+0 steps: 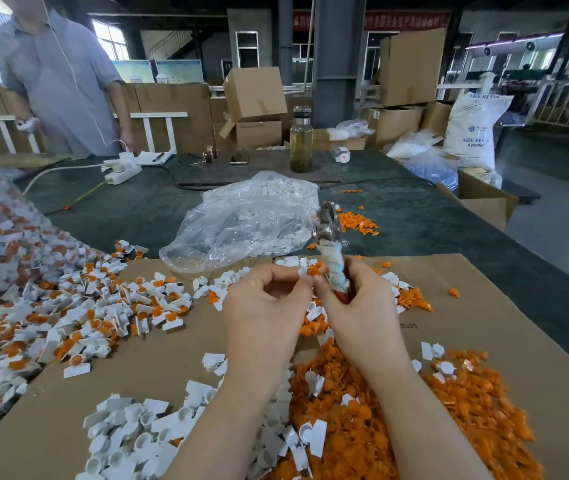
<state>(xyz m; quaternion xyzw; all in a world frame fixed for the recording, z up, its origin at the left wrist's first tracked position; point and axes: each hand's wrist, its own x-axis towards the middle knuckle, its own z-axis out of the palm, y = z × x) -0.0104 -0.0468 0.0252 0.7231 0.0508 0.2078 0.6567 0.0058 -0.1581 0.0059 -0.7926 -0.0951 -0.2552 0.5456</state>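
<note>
fingers [297,285] of left hand [265,299] pinched on white plastic part [303,271] with orange cap [313,270], held just above cardboard sheet [172,358] on table [414,209]. right hand [357,301] curled round tape-wrapped handle of metal pliers [327,230]. part likely light, rigid, smooth, easily dropped; best pinched by flat tab edges. readable: "abs resin" on white sack [473,133]; sheet's print upside down, only "long" legible.

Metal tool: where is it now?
Head view, centre: the right hand grips the tool upright by its wrapped handle, beside the left hand pinching a white part; the clear bag lies behind.
</note>
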